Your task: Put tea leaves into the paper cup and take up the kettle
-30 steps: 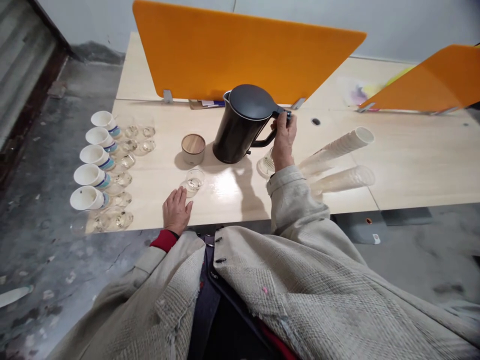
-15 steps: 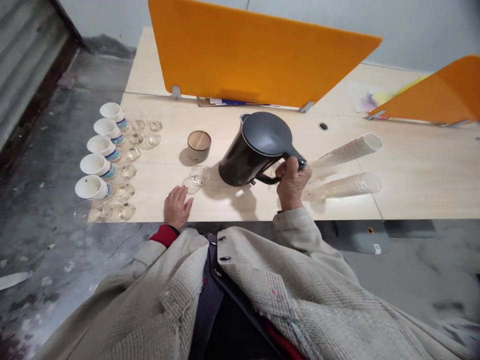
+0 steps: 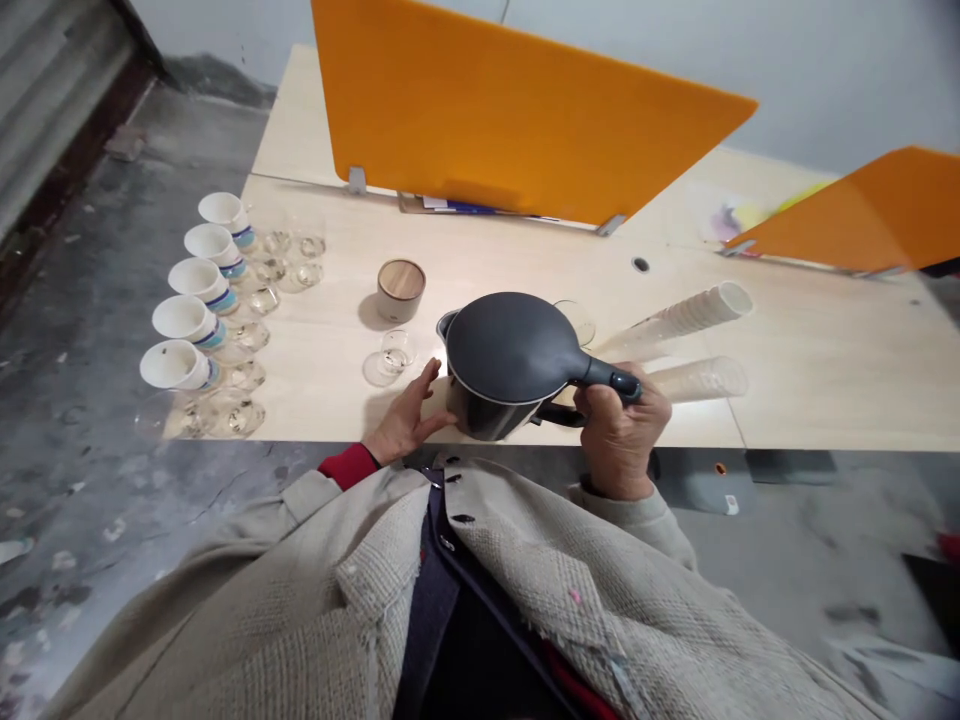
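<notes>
A black electric kettle point(image 3: 514, 350) with a closed dark grey lid is lifted close to the table's front edge. Wrapped round its handle is my right hand point(image 3: 624, 430). My left hand point(image 3: 409, 415) is open beside the kettle's lower left side, thumb and fingers spread; I cannot tell whether it touches the body. Just beyond the left fingers stands a clear plastic cup point(image 3: 396, 350) with a few dark bits in it. Behind that cup sits a round grey canister point(image 3: 400, 292) with a wooden lid.
Several white paper cups point(image 3: 180, 366) line the table's left edge, with clear cups point(image 3: 247, 376) beside them. Two cup stacks point(image 3: 697, 312) lie to the right. An orange divider point(image 3: 517, 110) stands at the back. A clear round rim point(image 3: 577, 320) shows behind the kettle.
The kettle has come nearer to me and slightly right in my right hand. My left hand has left the clear cup, moved right to the kettle and spread its fingers.
</notes>
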The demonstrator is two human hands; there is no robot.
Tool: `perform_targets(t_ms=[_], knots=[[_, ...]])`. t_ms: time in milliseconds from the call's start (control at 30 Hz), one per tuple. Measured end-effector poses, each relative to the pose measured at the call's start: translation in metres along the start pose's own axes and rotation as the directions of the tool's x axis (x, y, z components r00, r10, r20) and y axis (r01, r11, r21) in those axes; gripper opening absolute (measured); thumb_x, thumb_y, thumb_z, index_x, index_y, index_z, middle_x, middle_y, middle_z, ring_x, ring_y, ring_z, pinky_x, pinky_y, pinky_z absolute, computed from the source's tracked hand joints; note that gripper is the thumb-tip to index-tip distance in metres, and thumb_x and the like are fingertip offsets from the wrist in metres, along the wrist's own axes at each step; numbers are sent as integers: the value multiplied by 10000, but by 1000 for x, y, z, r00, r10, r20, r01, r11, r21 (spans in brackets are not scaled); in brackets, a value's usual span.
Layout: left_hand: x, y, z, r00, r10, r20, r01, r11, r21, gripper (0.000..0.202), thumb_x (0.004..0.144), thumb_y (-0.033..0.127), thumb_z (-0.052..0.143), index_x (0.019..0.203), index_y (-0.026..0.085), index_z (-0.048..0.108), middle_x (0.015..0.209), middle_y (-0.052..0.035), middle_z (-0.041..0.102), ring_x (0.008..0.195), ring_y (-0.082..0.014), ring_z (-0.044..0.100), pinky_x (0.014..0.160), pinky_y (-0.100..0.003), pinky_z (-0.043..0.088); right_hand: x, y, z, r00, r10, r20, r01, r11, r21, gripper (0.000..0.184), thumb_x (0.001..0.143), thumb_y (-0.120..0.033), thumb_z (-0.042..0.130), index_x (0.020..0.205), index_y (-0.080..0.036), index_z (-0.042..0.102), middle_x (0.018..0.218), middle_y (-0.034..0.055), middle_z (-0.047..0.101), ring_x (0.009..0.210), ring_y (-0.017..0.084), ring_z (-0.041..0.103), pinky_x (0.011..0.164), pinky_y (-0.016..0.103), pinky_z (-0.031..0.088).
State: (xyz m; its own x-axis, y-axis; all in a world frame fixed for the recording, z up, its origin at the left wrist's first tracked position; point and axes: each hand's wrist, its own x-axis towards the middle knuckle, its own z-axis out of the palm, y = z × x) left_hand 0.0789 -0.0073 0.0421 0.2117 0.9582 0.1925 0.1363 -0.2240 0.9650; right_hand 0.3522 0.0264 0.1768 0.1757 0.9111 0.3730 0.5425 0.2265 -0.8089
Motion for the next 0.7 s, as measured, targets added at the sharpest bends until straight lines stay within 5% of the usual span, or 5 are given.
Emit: perform_targets(t_ms=[267, 700], knots=[[10, 17, 16, 999, 20, 40, -8, 957, -290, 752, 960, 600, 732, 1556, 200, 506, 1338, -174, 723, 1311, -360, 690, 1078, -525, 599, 10, -42, 1, 998, -28, 56, 35, 991, -128, 389, 838, -541, 773, 675, -260, 559, 594, -41, 494, 581, 149, 417, 579, 304, 356], [5, 5, 23, 995, -89, 52, 103, 901, -421, 818, 917, 694, 733, 1504, 157, 540, 1351, -183, 711, 1257, -334, 682, 1047, -471, 591, 27, -75, 22, 980, -48, 194, 88, 976, -201, 509, 807, -655, 770, 658, -237, 522, 575, -80, 350, 568, 108, 331, 535, 269, 256]])
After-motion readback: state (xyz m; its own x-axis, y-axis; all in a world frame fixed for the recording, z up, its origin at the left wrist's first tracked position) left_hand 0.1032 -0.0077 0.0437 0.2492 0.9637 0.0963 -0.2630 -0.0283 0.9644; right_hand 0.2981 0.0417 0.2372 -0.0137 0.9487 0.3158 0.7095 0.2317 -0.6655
